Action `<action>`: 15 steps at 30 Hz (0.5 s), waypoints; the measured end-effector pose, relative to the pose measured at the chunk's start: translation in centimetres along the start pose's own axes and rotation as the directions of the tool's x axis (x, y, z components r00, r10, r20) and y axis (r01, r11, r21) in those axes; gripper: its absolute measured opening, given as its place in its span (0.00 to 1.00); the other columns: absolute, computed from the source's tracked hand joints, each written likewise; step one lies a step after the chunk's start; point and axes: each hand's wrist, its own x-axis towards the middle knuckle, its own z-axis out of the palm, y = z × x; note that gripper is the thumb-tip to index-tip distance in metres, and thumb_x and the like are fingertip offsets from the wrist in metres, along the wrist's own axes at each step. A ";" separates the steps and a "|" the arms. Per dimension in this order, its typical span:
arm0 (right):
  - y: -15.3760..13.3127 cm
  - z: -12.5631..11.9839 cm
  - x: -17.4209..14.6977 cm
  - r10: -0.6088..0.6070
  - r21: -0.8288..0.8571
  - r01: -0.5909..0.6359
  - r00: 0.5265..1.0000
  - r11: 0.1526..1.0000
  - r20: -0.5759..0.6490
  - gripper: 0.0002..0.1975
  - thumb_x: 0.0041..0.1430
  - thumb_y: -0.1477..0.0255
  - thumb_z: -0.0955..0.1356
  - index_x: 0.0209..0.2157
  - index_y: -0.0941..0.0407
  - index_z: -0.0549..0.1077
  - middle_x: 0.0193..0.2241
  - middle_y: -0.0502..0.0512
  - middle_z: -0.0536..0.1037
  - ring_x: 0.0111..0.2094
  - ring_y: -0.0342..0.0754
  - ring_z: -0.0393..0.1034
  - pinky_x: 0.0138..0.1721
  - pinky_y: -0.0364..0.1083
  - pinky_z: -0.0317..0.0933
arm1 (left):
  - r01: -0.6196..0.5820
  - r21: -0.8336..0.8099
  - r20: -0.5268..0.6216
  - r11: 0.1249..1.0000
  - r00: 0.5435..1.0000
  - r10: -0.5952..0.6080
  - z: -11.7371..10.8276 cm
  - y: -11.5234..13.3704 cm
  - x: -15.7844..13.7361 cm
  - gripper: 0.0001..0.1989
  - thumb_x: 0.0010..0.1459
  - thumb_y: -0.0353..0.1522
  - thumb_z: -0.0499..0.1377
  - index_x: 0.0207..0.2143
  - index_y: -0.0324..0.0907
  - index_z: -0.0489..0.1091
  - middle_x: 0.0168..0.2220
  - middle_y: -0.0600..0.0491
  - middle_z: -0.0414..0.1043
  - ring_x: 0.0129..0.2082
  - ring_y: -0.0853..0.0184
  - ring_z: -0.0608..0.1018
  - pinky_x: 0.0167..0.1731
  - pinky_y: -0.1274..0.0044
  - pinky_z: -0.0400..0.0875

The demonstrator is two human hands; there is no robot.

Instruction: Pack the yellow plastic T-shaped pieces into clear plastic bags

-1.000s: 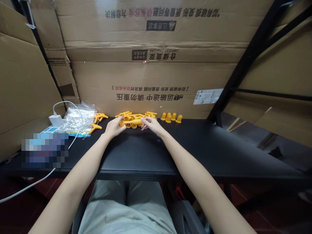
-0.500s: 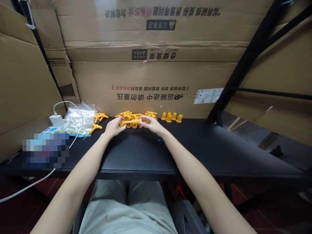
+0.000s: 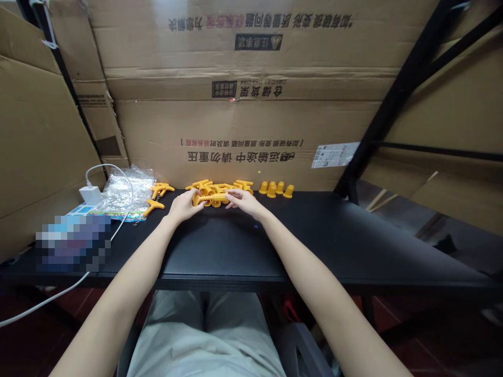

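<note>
Bare forearms (image 3: pixel 123 293), bare left hand (image 3: pixel 183 207), bare right hand (image 3: pixel 247 202), pale grey-green trousers (image 3: pixel 176 335)

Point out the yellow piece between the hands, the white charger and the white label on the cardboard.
Yellow piece (image 3: pixel 216 197), head view: middle of its body.
White charger (image 3: pixel 90 196), head view: its blocky body.
White label (image 3: pixel 335 155), head view: its printed face.

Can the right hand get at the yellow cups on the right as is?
Likely yes: the yellow cups stand close to the right hand, and nothing visible blocks them from the front. Its fingers are at the yellow piece, though, so it would probably have to leave that first.
</note>
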 end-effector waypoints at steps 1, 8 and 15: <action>0.0 0.0 0.0 0.000 0.004 0.000 1.000 1.000 -0.004 0.20 0.57 0.62 0.67 0.48 0.59 0.71 0.42 0.61 0.76 0.28 0.44 0.75 0.37 0.47 0.71 | 0.001 0.003 0.002 1.000 1.000 -0.001 0.0 0.0 0.0 0.16 0.53 0.42 0.56 0.43 0.45 0.66 0.36 0.52 0.75 0.35 0.64 0.76 0.31 0.77 0.64; 0.0 -0.2 -0.1 0.012 0.047 -0.013 1.000 0.999 0.018 0.19 0.55 0.64 0.69 0.48 0.57 0.71 0.41 0.59 0.76 0.28 0.43 0.75 0.34 0.46 0.71 | 0.017 0.010 0.008 1.000 1.000 -0.017 0.1 -0.1 0.0 0.16 0.54 0.42 0.56 0.43 0.45 0.66 0.36 0.52 0.75 0.35 0.64 0.76 0.31 0.77 0.63; 0.1 -0.2 -0.1 0.005 0.072 -0.006 1.000 0.997 0.014 0.22 0.48 0.70 0.73 0.46 0.59 0.70 0.36 0.56 0.76 0.25 0.42 0.74 0.35 0.46 0.70 | 0.003 0.000 0.000 1.000 1.000 -0.003 0.2 -0.2 0.1 0.17 0.53 0.43 0.57 0.43 0.45 0.66 0.36 0.52 0.75 0.34 0.64 0.76 0.30 0.77 0.63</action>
